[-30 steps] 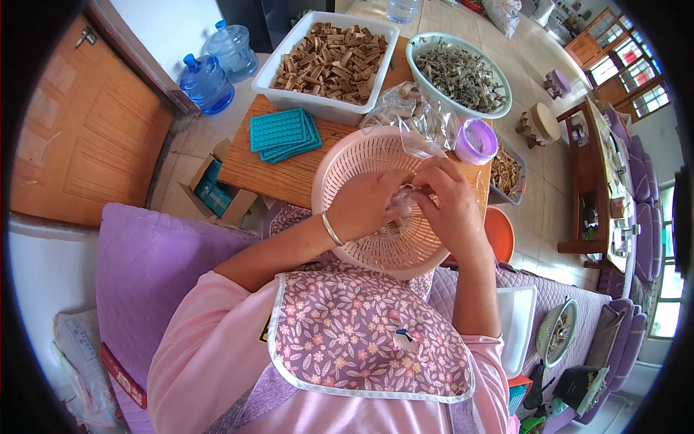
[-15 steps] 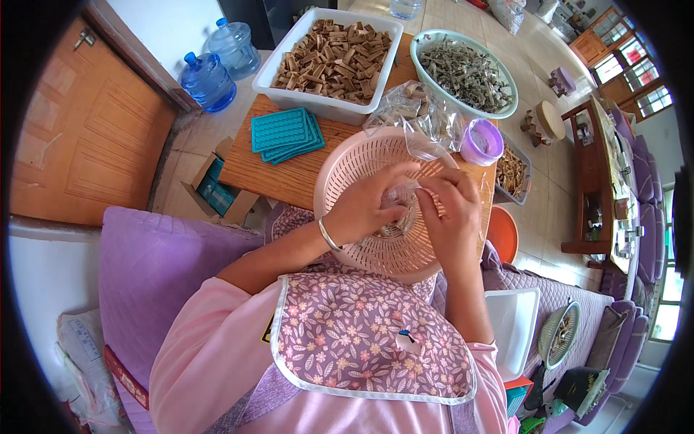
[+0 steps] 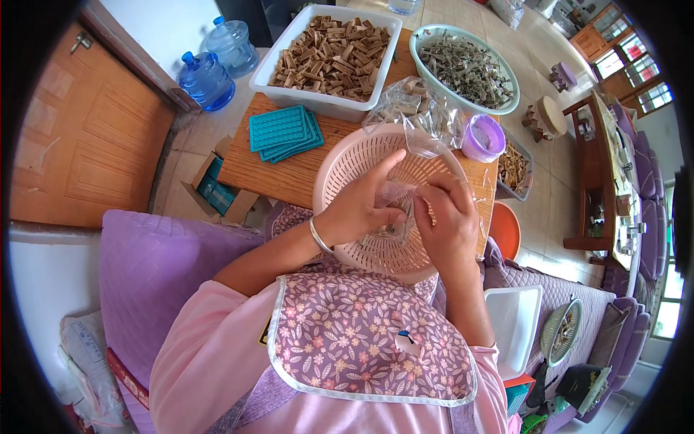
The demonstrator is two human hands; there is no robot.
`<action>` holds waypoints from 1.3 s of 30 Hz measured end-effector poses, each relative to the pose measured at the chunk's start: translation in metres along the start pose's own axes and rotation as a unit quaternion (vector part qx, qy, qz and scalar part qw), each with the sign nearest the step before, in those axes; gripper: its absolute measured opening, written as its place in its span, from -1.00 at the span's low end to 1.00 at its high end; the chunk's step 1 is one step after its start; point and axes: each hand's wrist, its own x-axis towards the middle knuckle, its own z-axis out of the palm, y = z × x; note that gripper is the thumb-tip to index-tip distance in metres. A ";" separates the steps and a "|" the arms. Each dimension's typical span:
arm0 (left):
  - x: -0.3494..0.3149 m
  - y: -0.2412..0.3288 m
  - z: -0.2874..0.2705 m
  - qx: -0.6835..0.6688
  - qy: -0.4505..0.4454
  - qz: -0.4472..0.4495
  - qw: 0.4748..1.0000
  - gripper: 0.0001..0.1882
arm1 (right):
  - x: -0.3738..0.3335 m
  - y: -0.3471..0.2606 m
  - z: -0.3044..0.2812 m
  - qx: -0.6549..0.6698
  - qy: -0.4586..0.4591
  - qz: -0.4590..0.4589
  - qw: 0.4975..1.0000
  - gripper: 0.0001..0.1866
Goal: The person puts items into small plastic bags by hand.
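Observation:
A pink slotted plastic basket (image 3: 336,163) sits at the table's near edge, in front of my body. Over it, both hands work on a small clear plastic bag (image 3: 396,194). My left hand (image 3: 359,208), with a silver bangle at the wrist, has its index finger raised and its thumb apart; the film lies against its other fingers, which are partly hidden. My right hand (image 3: 447,217) pinches the film between bent fingers and thumb. Below the hands, more clear plastic (image 3: 394,231) lies in the basket; its contents are hard to make out.
A white tub of brown pieces (image 3: 325,108) and a pale green basin of grey-green dried pieces (image 3: 510,69) stand behind. Teal moulded trays (image 3: 278,130), a larger clear bag (image 3: 441,108) and a purple tub (image 3: 493,148) are nearer. An orange bucket (image 3: 506,230) stands at right.
My left index finger has lifted and straightened away from the film. The right hand has shifted slightly down, its fingers curled more tightly. The basket stays in place.

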 end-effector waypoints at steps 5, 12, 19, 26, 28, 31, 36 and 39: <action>0.000 0.029 -0.004 0.009 -0.060 -0.072 0.996 0.06 | -0.005 0.005 0.002 0.008 -0.016 -0.015 1.000 -0.82; -0.007 0.033 -0.002 0.048 -0.138 -0.110 0.983 0.00 | -0.004 0.014 -0.001 0.040 0.048 0.096 0.993 -0.89; -0.006 0.012 0.002 -0.268 -0.047 -0.192 0.943 -0.37 | -0.035 0.022 -0.004 0.477 0.113 0.354 0.796 -0.78; -0.008 0.006 0.013 -0.270 -0.004 -0.151 0.951 -0.58 | -0.049 0.018 0.013 0.476 0.003 0.327 0.817 -0.88; -0.009 0.011 0.011 -0.256 0.002 -0.166 0.952 -0.64 | -0.052 0.021 0.020 0.477 0.001 0.318 0.819 -0.89; -0.007 0.018 0.005 -0.197 0.013 -0.191 0.962 -0.73 | -0.049 0.020 0.021 0.493 0.016 0.337 0.802 -0.90; -0.006 0.033 -0.002 -0.180 0.044 -0.177 0.967 -0.80 | -0.045 0.019 0.019 0.517 0.033 0.307 0.798 -0.77; -0.006 0.035 -0.002 -0.146 0.039 -0.179 0.972 -0.80 | -0.039 0.013 0.017 0.515 0.008 0.297 0.804 -0.76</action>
